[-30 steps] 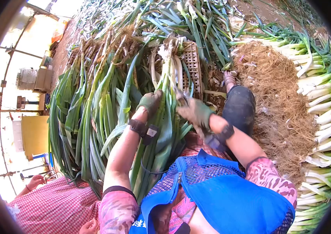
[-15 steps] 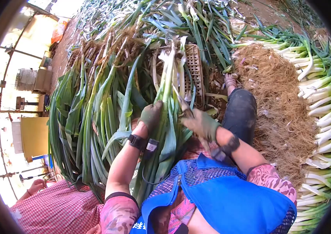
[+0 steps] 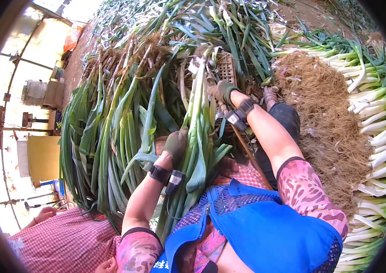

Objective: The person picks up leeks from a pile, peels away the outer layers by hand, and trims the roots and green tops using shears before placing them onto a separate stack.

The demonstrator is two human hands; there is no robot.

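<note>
My left hand (image 3: 175, 144), in a green glove, grips a bunch of long leeks (image 3: 196, 136) around its green middle. The bunch lies across my lap with its white ends and roots pointing away from me. My right hand (image 3: 222, 92), also gloved, has reached out to the white end of the bunch and closes on the stalks beside a tan plastic crate (image 3: 226, 68). A thin dark tool handle (image 3: 247, 152) runs along under my right forearm; what holds it is hidden.
A big heap of untrimmed leeks (image 3: 111, 113) fills the left. A pile of cut roots (image 3: 320, 104) lies right of my dark-trousered knee (image 3: 284, 119). Trimmed white leeks (image 3: 375, 118) are stacked at the far right. Another person in a red checked shirt (image 3: 65, 241) sits lower left.
My right hand has moved from the middle of the bunch forward to its white end near the crate. My left hand slid back a little along the leaves.
</note>
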